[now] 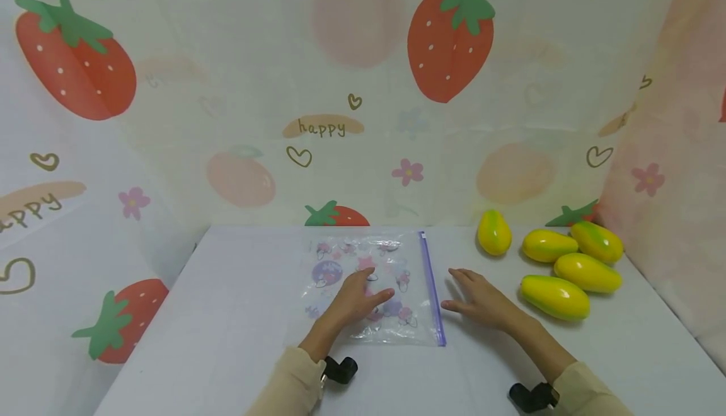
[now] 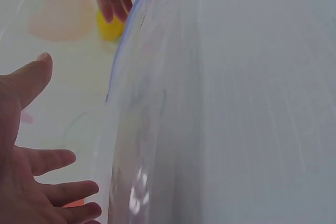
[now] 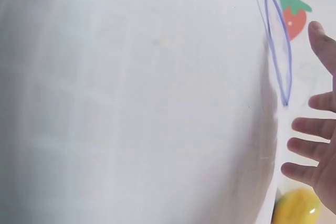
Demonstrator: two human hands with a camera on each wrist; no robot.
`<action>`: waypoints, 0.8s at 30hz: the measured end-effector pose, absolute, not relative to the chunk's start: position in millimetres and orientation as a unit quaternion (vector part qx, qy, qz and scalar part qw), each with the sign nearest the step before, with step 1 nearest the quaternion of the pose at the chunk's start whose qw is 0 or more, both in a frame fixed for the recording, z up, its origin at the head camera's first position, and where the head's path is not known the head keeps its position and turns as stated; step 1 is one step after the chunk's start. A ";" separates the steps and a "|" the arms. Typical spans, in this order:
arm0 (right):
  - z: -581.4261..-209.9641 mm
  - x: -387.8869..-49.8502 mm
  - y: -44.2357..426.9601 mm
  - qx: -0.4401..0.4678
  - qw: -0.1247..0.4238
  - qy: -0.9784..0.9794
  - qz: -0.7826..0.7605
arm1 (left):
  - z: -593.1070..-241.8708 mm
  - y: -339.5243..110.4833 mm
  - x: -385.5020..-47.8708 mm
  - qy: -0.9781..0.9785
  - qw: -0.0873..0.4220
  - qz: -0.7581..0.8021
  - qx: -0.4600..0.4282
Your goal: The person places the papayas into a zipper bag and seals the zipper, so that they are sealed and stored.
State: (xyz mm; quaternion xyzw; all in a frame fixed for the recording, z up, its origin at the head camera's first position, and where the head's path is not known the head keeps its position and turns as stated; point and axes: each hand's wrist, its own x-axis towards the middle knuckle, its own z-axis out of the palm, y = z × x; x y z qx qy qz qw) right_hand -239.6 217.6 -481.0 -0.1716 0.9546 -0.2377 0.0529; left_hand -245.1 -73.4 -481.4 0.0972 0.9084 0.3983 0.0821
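Note:
A clear plastic zip bag (image 1: 405, 255) with pink and purple cartoon prints lies flat on the white table. Its purple zip edge (image 1: 432, 290) faces right; in the right wrist view the two zip strips (image 3: 288, 72) stand slightly apart. Over the bag's middle is my left hand (image 1: 354, 299), fingers spread and holding nothing; whether it touches the plastic, I cannot tell. Just right of the zip edge, my right hand (image 1: 488, 302) has its fingers extended, with nothing in its grasp. Several yellow mangoes with greenish patches, including the nearest mango (image 1: 556, 297), lie to its right.
One mango (image 1: 495, 233) sits apart near the table's back edge. The white table (image 1: 227, 315) meets a strawberry-printed cloth (image 1: 363, 170) at the back, and similar cloth hangs at both sides. Black wrist cameras (image 1: 342, 370) are worn on both wrists.

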 end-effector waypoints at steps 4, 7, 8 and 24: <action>-481.6 -240.5 216.1 -0.178 0.056 0.955 -0.231 | -480.0 -64.7 -246.8 0.909 0.078 0.393 0.111; -481.5 -240.6 216.0 -0.184 0.053 0.955 -0.228 | -480.4 -59.1 -248.1 0.909 0.076 0.396 0.107; -481.3 -240.5 216.1 -0.187 0.051 0.955 -0.227 | -480.6 -57.2 -248.5 0.909 0.077 0.397 0.103; -482.5 -239.4 213.4 -0.209 0.058 0.952 -0.217 | -480.7 -24.6 -254.2 0.909 0.082 0.395 0.100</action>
